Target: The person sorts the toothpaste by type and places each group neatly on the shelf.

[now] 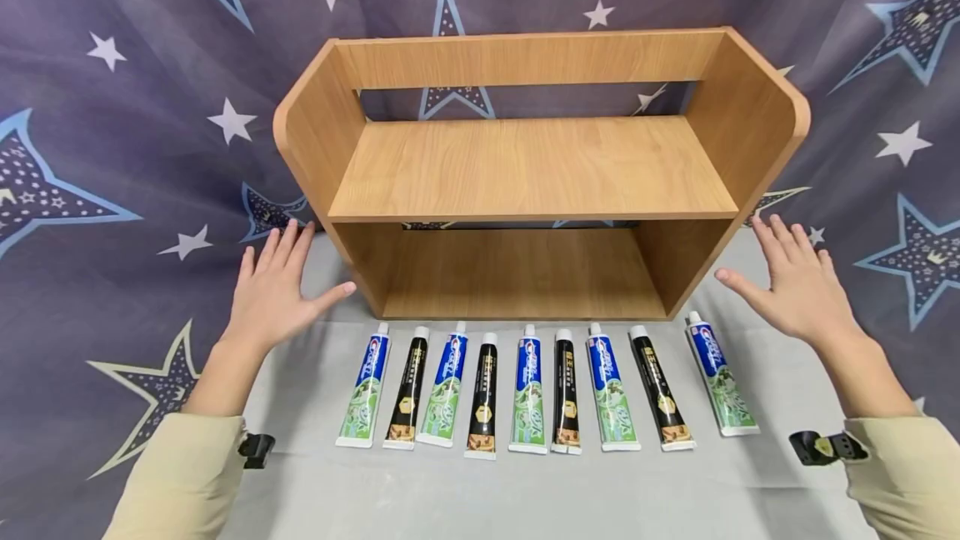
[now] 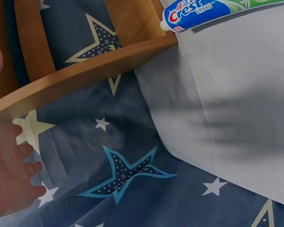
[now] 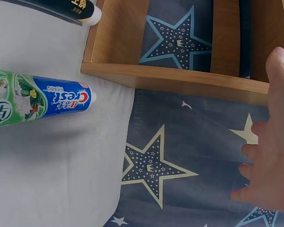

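Observation:
Both hands hover with fingers spread on either side of a wooden two-tier shelf (image 1: 532, 169), holding nothing. The left hand (image 1: 273, 294) is nearest the shelf's left side panel; the right hand (image 1: 798, 286) is near its right panel. In front of the shelf lies a row of several toothpaste tubes, caps toward the shelf. Blue-green Crest tubes, such as the leftmost tube (image 1: 365, 390) and the rightmost tube (image 1: 722, 377), alternate with black tubes (image 1: 408, 390). A Crest tube (image 3: 42, 98) also shows in the right wrist view, and another Crest tube (image 2: 199, 14) in the left wrist view.
The tubes and shelf rest on a pale grey cloth (image 1: 562, 494). Behind and at the sides hangs a dark curtain (image 1: 187, 215) printed with stars. The shelf has an upper board (image 1: 532, 165) and a lower board (image 1: 517, 273) between its side panels.

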Motion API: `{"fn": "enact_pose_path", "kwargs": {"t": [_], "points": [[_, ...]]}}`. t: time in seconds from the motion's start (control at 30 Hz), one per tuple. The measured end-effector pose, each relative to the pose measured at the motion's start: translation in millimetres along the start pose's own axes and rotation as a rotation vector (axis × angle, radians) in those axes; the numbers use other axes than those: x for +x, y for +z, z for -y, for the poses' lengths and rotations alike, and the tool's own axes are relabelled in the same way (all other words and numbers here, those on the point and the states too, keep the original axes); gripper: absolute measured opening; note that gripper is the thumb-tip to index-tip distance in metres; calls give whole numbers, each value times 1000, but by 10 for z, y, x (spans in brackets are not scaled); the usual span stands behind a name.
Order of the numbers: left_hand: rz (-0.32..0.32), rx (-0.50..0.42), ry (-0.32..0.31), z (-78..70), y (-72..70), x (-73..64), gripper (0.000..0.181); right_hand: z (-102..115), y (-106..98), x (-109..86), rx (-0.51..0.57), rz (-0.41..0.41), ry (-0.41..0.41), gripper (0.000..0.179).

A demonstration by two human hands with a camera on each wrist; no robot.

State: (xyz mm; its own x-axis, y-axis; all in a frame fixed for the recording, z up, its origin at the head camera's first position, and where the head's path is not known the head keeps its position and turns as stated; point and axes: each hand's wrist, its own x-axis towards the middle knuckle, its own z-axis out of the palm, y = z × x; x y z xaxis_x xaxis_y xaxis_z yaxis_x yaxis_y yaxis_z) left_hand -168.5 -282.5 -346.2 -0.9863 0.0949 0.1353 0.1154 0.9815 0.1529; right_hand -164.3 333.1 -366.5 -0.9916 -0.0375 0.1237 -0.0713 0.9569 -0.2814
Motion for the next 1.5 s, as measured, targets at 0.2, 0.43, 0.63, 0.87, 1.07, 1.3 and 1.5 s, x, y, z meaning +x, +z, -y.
{"fn": "enact_pose_path", "kwargs": {"t": [0.2, 0.43, 0.63, 0.87, 1.07, 1.3, 1.5], "points": [[-5, -20, 5, 14, 44, -11, 103, -39, 11, 4, 61, -26, -12, 85], [-15, -53, 15, 43, 219, -69, 100, -95, 53, 36, 175, -84, -76, 77], [-45, -88, 33, 57, 407, -155, 95, -105, 137, 69, 285, -111, -162, 68], [-14, -143, 8, 96, 616, -237, 91, -76, 200, 86, 334, -116, -149, 64], [140, -195, -16, 148, 768, -320, 90, -73, 268, 97, 404, -105, -126, 62], [226, -263, -21, 194, 949, -424, 81, -116, 394, 99, 544, -177, -126, 52], [238, -299, 18, 172, 1131, -539, 67, -143, 513, 145, 712, -221, -187, 40]]}}
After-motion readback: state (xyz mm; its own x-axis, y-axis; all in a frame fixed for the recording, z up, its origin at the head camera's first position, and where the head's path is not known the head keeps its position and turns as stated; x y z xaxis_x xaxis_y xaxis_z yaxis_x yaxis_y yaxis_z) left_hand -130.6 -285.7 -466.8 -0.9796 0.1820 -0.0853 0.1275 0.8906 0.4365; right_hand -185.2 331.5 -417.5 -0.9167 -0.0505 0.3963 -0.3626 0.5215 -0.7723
